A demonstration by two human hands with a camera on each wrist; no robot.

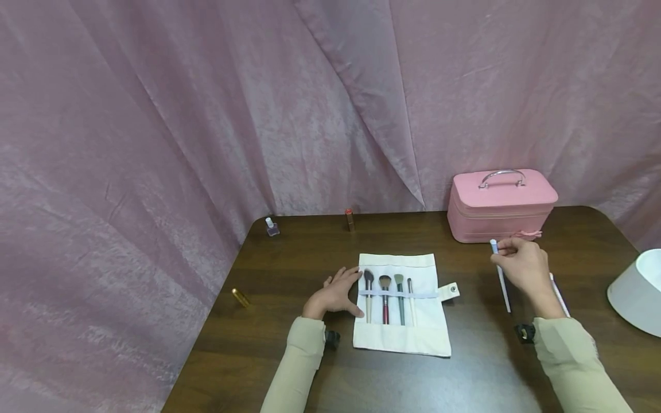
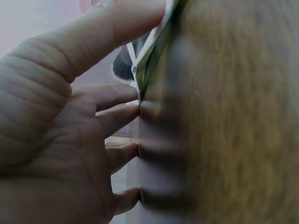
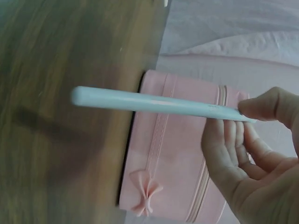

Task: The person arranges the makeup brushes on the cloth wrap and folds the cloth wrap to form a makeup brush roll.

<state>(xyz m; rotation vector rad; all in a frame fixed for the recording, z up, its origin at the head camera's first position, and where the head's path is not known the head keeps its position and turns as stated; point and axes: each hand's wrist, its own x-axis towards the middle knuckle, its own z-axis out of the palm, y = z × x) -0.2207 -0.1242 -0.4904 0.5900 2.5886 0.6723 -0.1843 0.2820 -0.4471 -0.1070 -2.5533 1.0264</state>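
A cream cloth brush roll [image 1: 401,338] lies open on the dark wooden table [image 1: 289,269], with several makeup brushes [image 1: 384,295] tucked under its strap. My left hand [image 1: 335,293] rests on the table at the roll's left edge [image 2: 149,60], fingers straight, fingertips [image 2: 133,112] touching the wood. My right hand [image 1: 518,267] is raised to the right of the roll and pinches a thin pale-blue stick [image 1: 500,275] [image 3: 154,103] between thumb and fingers [image 3: 261,109]. Just behind that hand stands a pink vanity case [image 1: 501,203] [image 3: 182,158] with a small bow.
A small clear bottle [image 1: 271,227] and a reddish lipstick [image 1: 350,219] stand near the table's back edge. A gold tube [image 1: 240,297] lies at the left edge. A white lampshade-like object [image 1: 637,289] sits at the far right. Pink curtains hang behind.
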